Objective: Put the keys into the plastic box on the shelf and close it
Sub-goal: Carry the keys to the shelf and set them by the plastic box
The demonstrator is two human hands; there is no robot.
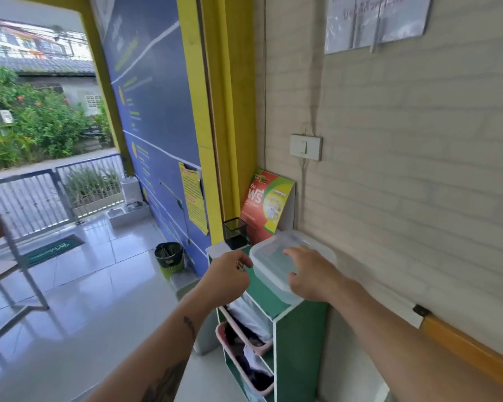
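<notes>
A clear plastic box (pixel 270 258) with its lid on sits on top of a green shelf unit (pixel 296 343) against the wall. My right hand (pixel 308 274) lies on the lid, fingers spread over its near right part. My left hand (pixel 228 275) hovers just left of the box, fingers curled around a small metal piece, apparently the keys (pixel 240 264), of which only a glint shows between the fingers.
A black mesh cup (pixel 235 233) and a red-and-green leaflet (pixel 263 204) stand behind the box. Pink baskets (pixel 244 355) with cloth fill the shelf below. A green-and-black waste bin (pixel 169 259) stands on the floor to the left. A light switch (pixel 306 147) is on the wall.
</notes>
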